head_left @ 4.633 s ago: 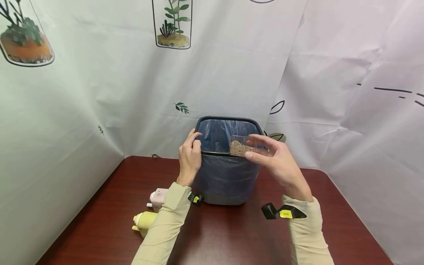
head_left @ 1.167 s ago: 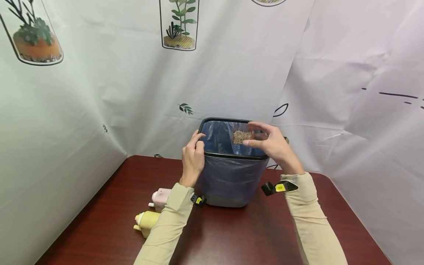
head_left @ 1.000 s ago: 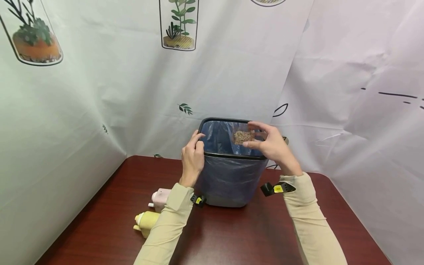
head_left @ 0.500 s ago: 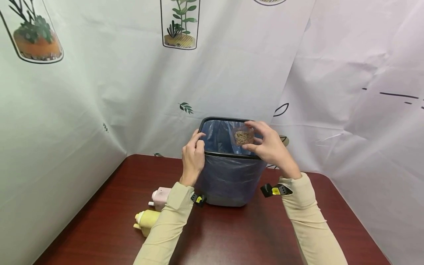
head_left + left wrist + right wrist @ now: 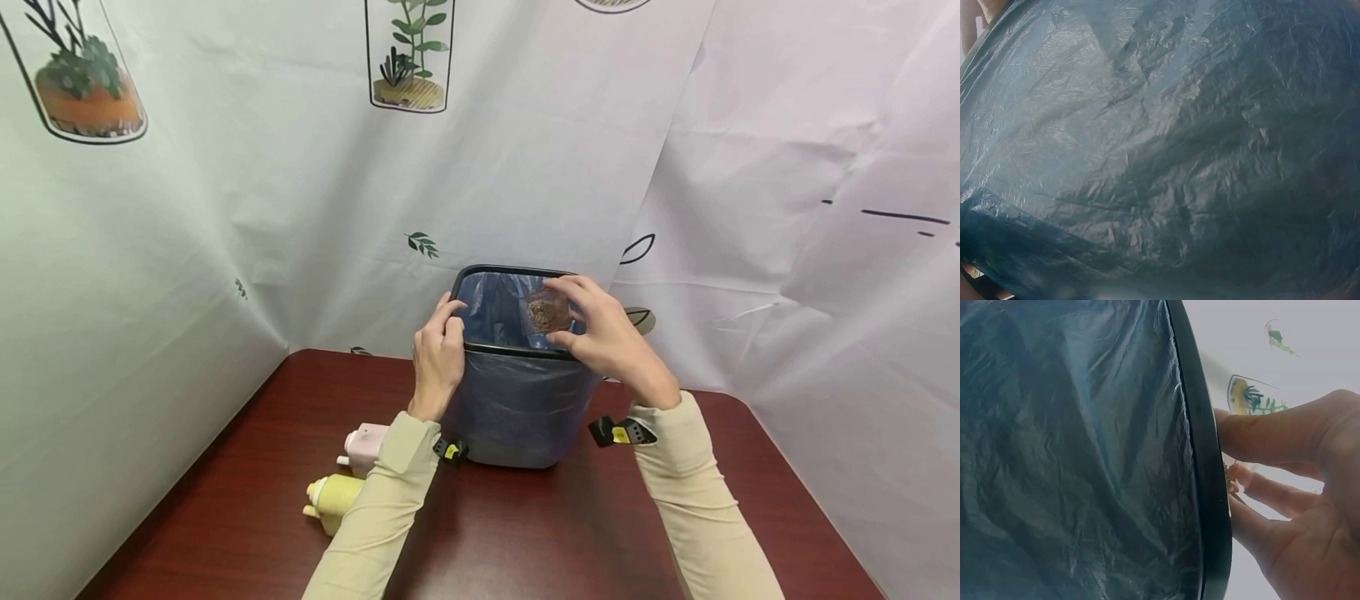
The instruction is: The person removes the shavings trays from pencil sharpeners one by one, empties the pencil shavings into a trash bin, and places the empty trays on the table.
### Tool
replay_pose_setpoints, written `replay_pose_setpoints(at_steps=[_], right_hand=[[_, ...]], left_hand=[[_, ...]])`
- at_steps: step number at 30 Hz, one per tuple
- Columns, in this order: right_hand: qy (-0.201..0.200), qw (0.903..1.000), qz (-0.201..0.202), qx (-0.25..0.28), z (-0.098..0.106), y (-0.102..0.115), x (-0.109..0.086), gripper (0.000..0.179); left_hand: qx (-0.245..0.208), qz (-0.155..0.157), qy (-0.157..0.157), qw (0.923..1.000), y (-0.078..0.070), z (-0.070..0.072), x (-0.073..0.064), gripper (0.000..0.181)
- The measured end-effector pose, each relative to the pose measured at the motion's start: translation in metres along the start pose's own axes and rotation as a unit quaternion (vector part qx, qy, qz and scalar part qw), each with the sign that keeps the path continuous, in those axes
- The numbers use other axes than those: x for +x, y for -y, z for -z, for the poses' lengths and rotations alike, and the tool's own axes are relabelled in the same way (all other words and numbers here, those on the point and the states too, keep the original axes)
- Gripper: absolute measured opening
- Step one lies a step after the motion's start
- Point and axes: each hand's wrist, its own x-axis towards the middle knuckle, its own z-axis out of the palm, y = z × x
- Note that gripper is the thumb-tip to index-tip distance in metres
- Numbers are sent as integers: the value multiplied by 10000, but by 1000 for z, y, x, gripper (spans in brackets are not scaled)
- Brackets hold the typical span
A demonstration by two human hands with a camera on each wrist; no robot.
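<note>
In the head view my right hand (image 5: pixel 603 333) pinches a small clear plastic box (image 5: pixel 546 312) between thumb and fingers. Brown crumbly bits lie inside the box, which is tilted over the mouth of a trash bin (image 5: pixel 517 408). My left hand (image 5: pixel 438 358) grips the bin's left rim, its fingers hooked over the edge. A bluish liner (image 5: pixel 491 304) covers the bin, inside and out, under a black rim. The right wrist view shows the right hand (image 5: pixel 1310 475) beyond the rim (image 5: pixel 1204 456), with most of the box hidden. Liner (image 5: pixel 1147 156) fills the left wrist view.
A pink crank device (image 5: pixel 366 446) and a yellow one (image 5: pixel 333 497), resembling pencil sharpeners, rest on the dark red table (image 5: pixel 525 533) beside my left forearm, which partly covers them. A white printed cloth (image 5: pixel 525 167) hangs behind and at both sides.
From the near rim, my right hand has carried the box up and inward over the bin, then shifted it slightly left and changed its tilt. My left hand stays on the rim.
</note>
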Motion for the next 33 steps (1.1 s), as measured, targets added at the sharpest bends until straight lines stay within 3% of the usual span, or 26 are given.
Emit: replay_pose_setpoints(at_steps=[8,33], right_hand=[[148,9979,271,-574,-1,3,1,63],[105,9942,502,-947,-2,5,1,63]], left_hand=[[-2,28,17,10000,1,1,-1,41],[16,27,-25,10000,-1,-1,-1,40]])
